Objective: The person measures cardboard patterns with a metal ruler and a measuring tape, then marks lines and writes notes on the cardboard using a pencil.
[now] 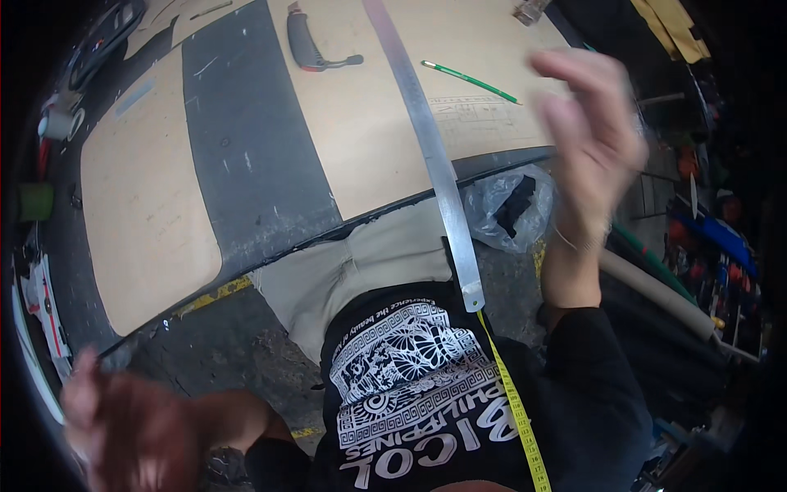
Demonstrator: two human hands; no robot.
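My right hand [597, 135] is raised past the table's near edge at the right, slightly blurred. Its fingers curve apart from the thumb, and nothing shows between them. Down at the lower left my left hand [135, 430] is smeared by motion, so its fingers cannot be read. A long steel ruler [428, 135] lies across a tan sheet [361, 123] and juts over the edge toward my body. Right of the ruler, a green pencil [471, 82] rests near pencil-drawn lines. A grey utility knife [303, 43] lies left of the ruler. A yellow tape measure [512, 398] hangs down my black shirt.
Another tan sheet [152, 197] covers the left of the dark tabletop [238, 139]. A clear plastic bag [512, 211] with something black inside sits by the near edge. To the right are a long tan roll [656, 291] and cluttered items. A green cup-like object [34, 201] stands far left.
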